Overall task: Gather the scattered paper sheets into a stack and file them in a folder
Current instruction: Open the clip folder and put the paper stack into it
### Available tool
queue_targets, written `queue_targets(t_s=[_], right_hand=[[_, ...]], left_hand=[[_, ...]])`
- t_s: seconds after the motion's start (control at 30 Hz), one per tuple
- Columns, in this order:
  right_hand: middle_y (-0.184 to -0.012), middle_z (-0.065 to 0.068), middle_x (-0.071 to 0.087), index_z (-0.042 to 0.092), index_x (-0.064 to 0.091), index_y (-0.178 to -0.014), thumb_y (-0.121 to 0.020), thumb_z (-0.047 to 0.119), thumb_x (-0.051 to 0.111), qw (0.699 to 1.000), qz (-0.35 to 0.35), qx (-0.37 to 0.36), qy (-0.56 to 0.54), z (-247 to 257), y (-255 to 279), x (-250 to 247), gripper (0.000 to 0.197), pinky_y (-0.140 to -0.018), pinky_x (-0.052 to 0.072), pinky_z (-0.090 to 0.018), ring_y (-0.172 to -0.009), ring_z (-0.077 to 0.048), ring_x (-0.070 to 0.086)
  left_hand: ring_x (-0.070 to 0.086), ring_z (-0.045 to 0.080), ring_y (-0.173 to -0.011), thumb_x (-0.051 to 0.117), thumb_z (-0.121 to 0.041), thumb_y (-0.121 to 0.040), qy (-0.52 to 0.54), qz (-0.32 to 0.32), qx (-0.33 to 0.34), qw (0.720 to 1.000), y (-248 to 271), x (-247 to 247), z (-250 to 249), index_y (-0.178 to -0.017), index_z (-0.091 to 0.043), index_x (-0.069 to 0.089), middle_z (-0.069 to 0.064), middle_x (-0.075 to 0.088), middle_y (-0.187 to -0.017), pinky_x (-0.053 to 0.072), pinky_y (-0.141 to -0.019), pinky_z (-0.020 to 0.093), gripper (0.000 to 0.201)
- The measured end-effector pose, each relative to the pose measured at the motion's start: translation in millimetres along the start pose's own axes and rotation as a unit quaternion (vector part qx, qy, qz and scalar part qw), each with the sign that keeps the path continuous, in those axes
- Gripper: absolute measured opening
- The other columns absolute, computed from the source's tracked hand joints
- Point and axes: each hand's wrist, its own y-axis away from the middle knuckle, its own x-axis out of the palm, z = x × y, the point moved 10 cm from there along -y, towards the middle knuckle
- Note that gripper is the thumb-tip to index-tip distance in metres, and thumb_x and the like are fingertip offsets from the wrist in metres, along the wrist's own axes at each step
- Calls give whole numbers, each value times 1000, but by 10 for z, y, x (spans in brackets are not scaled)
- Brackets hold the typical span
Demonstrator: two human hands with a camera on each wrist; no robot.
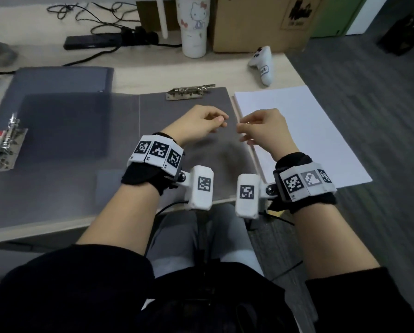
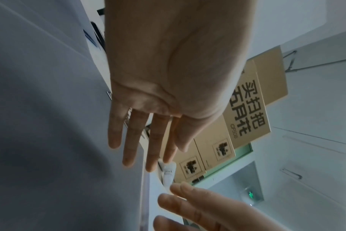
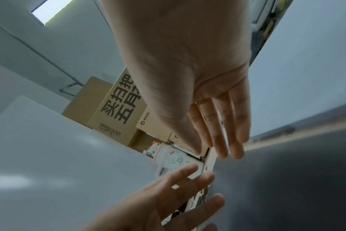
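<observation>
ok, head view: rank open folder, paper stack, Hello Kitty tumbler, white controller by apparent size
1. open folder
2. paper stack
3. Hello Kitty tumbler, top cropped, farther back
4. white controller, also farther back

Light wood bench [image 1: 134,78], its right edge running diagonally. Grey carpet floor [image 1: 369,116] to the right. Cardboard boxes [image 1: 261,22] at the back, black print on them. White cartoon-cat tumbler [image 1: 193,25], black power strip [image 1: 90,42] with tangled cables [image 1: 86,13], white controller [image 1: 262,64]. Pale walls [image 2: 316,109], a green panel [image 1: 333,18]. Light dim, cool.
</observation>
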Motion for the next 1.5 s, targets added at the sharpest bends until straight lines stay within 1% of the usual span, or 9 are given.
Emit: queue_targets(t_s=[0.1, 0.27, 0.53, 0.7, 0.97, 1.13, 1.27, 1.43, 1.5], right_hand=[[-78, -9, 71, 8, 70, -90, -76, 11, 65, 996, -86, 7, 34, -260, 42, -361, 16, -79, 57, -40, -74, -23, 70], [-98, -4, 70, 13, 68, -102, -78, 10, 59, 975, -199, 19, 95, -585, 168, -924, 25, -90, 48, -31, -103, -20, 61], [-151, -14, 30, 7, 32, -143, -79, 44, 69, 935, -153, 165, 274, -1156, 261, -1361, 82, -113, 6, -60, -145, -33, 12], [-141, -18, 37, 1, 36, -134, -73, 51, 74, 942, -174, 141, 252, -1233, 288, -1446, 88, -110, 25, -47, -132, -37, 32], [-140, -18, 32, 1, 28, -140, -69, 35, 82, 945, -182, 110, 250, -1102, 240, -1521, 95, -104, 29, -37, -130, -33, 28], [-127, -13, 41, 4, 49, -125, -79, 14, 66, 938, -228, 23, 261, -831, 306, -1570, 50, -87, 37, -30, -115, -31, 45], [-119, -13, 50, 8, 63, -117, -85, 15, 62, 953, -194, -34, 231, -648, 304, -1486, 33, -87, 37, -27, -109, -28, 52], [-93, -4, 49, 15, 73, -104, -86, 21, 65, 974, -121, -81, 174, -496, 304, -1195, 20, -74, 33, -21, -98, -23, 55], [-91, 0, 47, 18, 73, -104, -85, 22, 66, 971, -106, -89, 194, -454, 315, -1119, 21, -71, 31, -22, -93, -21, 55]], left_hand=[[53, 4, -79, 43, -9, -99, -15, 31, 18, 999, -68, 311, -78, -122, 1, 56, 7, 60, -107, 40, -59, 1, 28], [51, -10, -67, 50, -9, -95, -42, 23, 64, 997, -216, 703, -278, -112, -7, 65, 2, 66, -106, 38, -62, 3, 23], [60, 15, -102, 52, -1, -88, -8, 52, 43, 998, -391, 1265, -382, -109, -11, 67, 1, 65, -111, 49, -91, 26, 28], [60, 15, -102, 60, -3, -88, 8, 58, 20, 998, -479, 1414, -238, -108, -5, 67, 10, 68, -111, 45, -101, 29, 22], [58, 12, -96, 57, 1, -89, 59, 74, 18, 995, -496, 1475, -225, -106, 0, 66, 8, 65, -101, 43, -88, 15, 20], [63, 12, -95, 56, -5, -92, 129, 101, -3, 986, -503, 1572, -223, -113, 6, 62, 4, 66, -97, 44, -97, 19, 24], [66, 8, -85, 46, -18, -99, 212, 107, -16, 971, -496, 1600, -268, -115, 9, 57, 9, 64, -101, 50, -77, 10, 34], [65, 3, -87, 46, -29, -98, 216, 137, -19, 967, -478, 1624, -286, -90, -15, 67, -4, 72, -86, 44, -96, 21, 27], [59, 9, -91, 49, -29, -97, 210, 139, -22, 967, -480, 1624, -265, -91, -16, 67, 5, 65, -98, 37, -104, 29, 24]])
